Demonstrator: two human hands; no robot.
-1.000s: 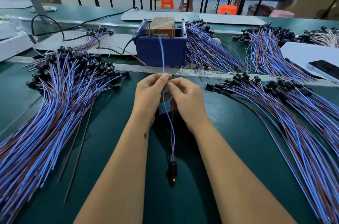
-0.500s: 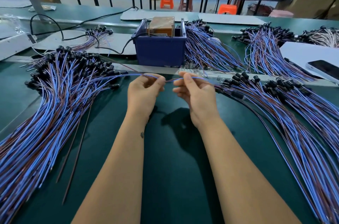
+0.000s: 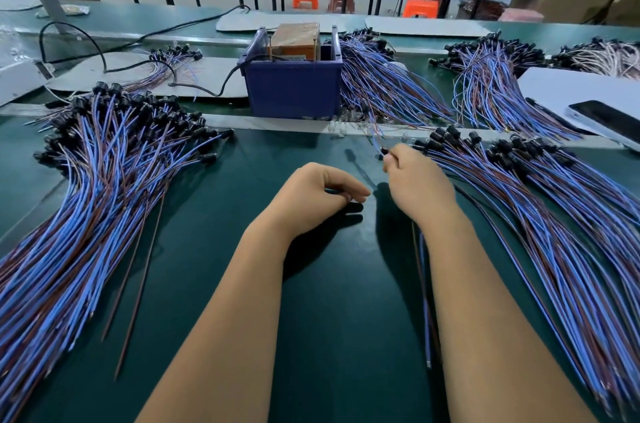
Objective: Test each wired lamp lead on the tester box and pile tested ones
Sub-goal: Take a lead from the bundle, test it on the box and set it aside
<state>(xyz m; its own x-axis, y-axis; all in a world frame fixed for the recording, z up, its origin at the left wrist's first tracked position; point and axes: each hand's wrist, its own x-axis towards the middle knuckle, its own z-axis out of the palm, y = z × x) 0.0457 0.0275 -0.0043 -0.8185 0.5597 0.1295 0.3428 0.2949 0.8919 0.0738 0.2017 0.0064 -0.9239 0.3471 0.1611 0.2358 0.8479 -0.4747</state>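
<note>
right hand [image 3: 415, 180] pinching the black socket end of a lamp lead [image 3: 425, 301], wires trailing back along the forearm toward the body. tester box [image 3: 294, 83] ahead and left of that hand, nearer to it than to the left hand [image 3: 311, 194], loosely curled, holding nothing. likely next: bare ends forward to the box.

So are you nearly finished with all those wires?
Not nearly. The big left pile looks like finished leads. The right hand pinches a fresh lead near the right pile; the left hand holds nothing. That pile, and more bundles behind beside the blue tester box, look untested.
</note>
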